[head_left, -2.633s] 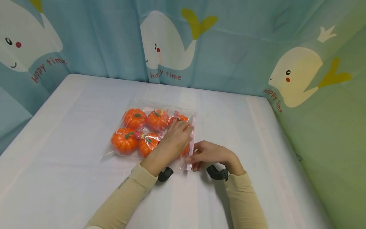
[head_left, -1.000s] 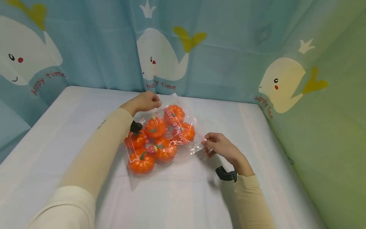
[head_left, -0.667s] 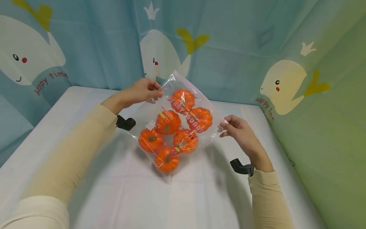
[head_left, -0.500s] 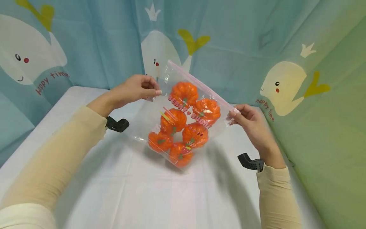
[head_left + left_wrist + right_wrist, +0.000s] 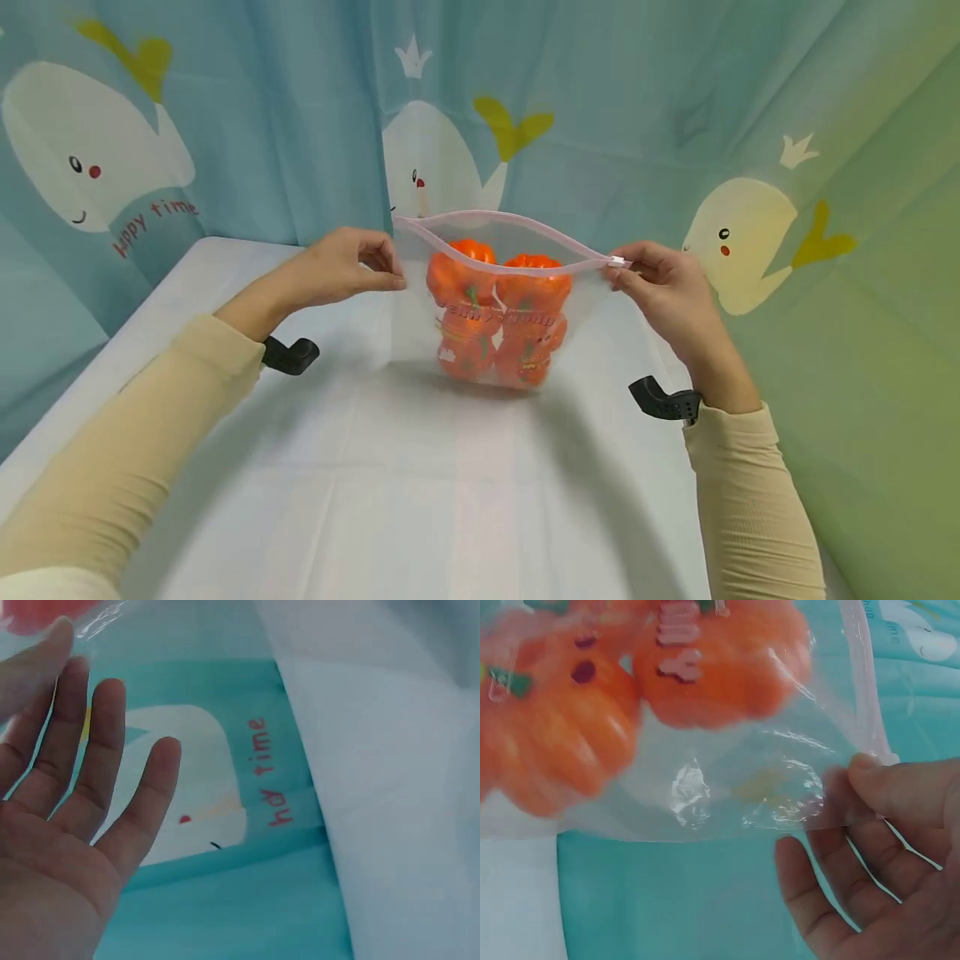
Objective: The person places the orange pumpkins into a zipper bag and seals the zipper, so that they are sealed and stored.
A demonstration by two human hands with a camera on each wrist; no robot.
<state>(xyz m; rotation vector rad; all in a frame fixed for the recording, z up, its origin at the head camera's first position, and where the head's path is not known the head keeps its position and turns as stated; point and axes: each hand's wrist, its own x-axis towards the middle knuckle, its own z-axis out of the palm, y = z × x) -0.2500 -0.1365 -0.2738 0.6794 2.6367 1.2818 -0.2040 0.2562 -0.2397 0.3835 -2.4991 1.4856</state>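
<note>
A clear plastic slider zip bag (image 5: 416,333) hangs upright between both hands, holding several orange pumpkins (image 5: 534,292) with green stems. Its pink zip strips (image 5: 517,218) gape apart in the middle and meet near the white slider (image 5: 617,262) at the right corner. My left hand (image 5: 341,267) pinches the bag's left side edge with thumb and fingertips, below the corner. At the right corner my right hand (image 5: 671,292) pinches the bag by the slider, thumb in front. In the right wrist view, the pumpkins (image 5: 727,667) show through the film. Whether the bag's bottom touches the table cannot be told.
A white-covered table (image 5: 420,500) lies beneath. Behind and to the right hangs a blue-green curtain (image 5: 622,125) printed with white whales. Black wrist-worn devices (image 5: 291,357) sit under both wrists.
Both hands have lifted the bag from lying flat on the table and turned it upright. Its tilted top has levelled and its zip strips have parted. The left hand shifted from atop the bag to its left edge.
</note>
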